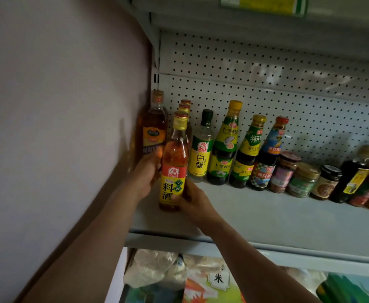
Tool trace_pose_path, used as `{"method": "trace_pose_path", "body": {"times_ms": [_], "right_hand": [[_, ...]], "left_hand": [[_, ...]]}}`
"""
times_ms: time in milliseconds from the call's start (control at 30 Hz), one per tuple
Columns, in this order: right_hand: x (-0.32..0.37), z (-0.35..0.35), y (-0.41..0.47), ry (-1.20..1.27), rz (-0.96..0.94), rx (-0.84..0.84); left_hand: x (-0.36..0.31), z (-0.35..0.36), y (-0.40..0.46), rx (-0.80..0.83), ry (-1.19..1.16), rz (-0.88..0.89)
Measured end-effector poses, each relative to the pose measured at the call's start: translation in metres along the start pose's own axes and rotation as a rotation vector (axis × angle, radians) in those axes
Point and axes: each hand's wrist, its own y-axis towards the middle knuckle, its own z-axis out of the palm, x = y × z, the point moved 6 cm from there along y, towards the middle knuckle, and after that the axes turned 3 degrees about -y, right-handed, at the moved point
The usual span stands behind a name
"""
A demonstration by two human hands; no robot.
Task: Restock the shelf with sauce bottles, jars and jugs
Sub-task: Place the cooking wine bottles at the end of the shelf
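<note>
Just left of frame centre, a cooking-wine bottle stands upright near the front of the grey shelf. It is clear, filled with amber liquid, with a red-and-gold cap, a red band and a yellow label printed with large dark characters. The right hand comes in from the lower right and curls round the bottle's lower part, thumb across the label. The left hand reaches up from the lower left beside the pale wall, its fingers wrapped round the foot of a taller amber bottle that stands at the shelf's far left. Behind the wine bottle are two more like it. To the right runs a row: a white-vinegar bottle, dark sauce bottles, then jars, all before a pegboard. Bags lie below.
</note>
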Motion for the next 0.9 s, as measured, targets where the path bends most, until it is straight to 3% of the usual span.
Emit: {"method": "trace_pose_path", "body": {"times_ms": [67,133,200,267,533,733,900], "right_hand": [[-0.003,0.000,0.003,-0.082,-0.020,-0.053],[-0.005,0.002,0.003,-0.088,-0.029,-0.096],[-0.005,0.003,0.002,-0.068,-0.044,-0.139],[-0.006,0.003,0.004,-0.055,-0.063,-0.173],[-0.011,-0.005,0.013,-0.057,-0.034,-0.140],[-0.010,-0.005,0.018,-0.047,0.038,-0.028],[-0.006,-0.011,0.018,0.055,0.025,-0.041]], "left_hand": [[0.007,-0.004,-0.012,-0.016,-0.068,0.017],[0.021,-0.007,-0.021,0.010,0.007,0.016],[0.032,-0.006,-0.029,0.120,0.135,0.073],[0.036,0.000,-0.036,0.177,0.096,0.098],[0.027,0.006,-0.040,0.093,0.019,0.143],[-0.045,0.028,-0.022,0.122,0.115,0.278],[-0.094,0.060,-0.002,0.192,0.307,0.262]]}}
